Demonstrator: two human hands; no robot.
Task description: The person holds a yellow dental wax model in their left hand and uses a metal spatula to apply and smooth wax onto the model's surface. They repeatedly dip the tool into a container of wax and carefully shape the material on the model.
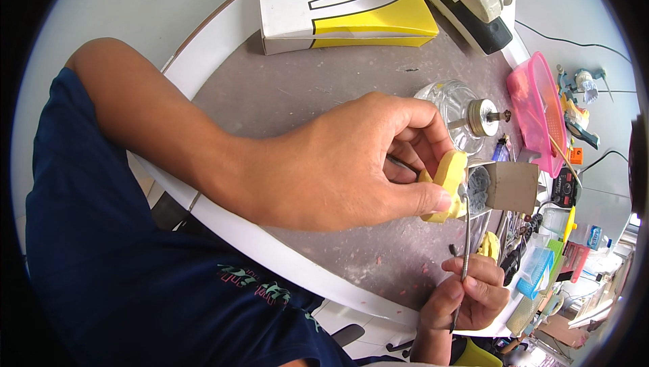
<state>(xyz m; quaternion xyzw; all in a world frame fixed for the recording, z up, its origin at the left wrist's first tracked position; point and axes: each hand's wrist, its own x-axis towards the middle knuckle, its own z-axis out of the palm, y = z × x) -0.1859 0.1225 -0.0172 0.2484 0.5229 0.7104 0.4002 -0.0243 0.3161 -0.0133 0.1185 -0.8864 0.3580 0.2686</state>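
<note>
My left hand [331, 164] is closed in a pinch, thumb and fingers on a small yellow plaster dental model [449, 174] near the middle of the view. In my right hand [473, 292], at the lower right, is a thin metal carving instrument [466, 249], gripped like a pen. Its upper tip meets the model's edge, where a small grey patch shows; whether it presses there I cannot tell. Just behind the model stands an open cardboard box [514, 186] with blue-grey material inside. A glass spirit lamp [446, 100] with a metal collar and dark wick, unlit as far as I see, is beyond my left fingers.
A white and yellow wax box [345, 9] lies at the top of the grey worktop [236, 90]. A pink plastic basket [537, 113] sits at the right, with a blue container [535, 272] and cluttered tools below it. Another yellow piece [488, 247] rests near my right hand.
</note>
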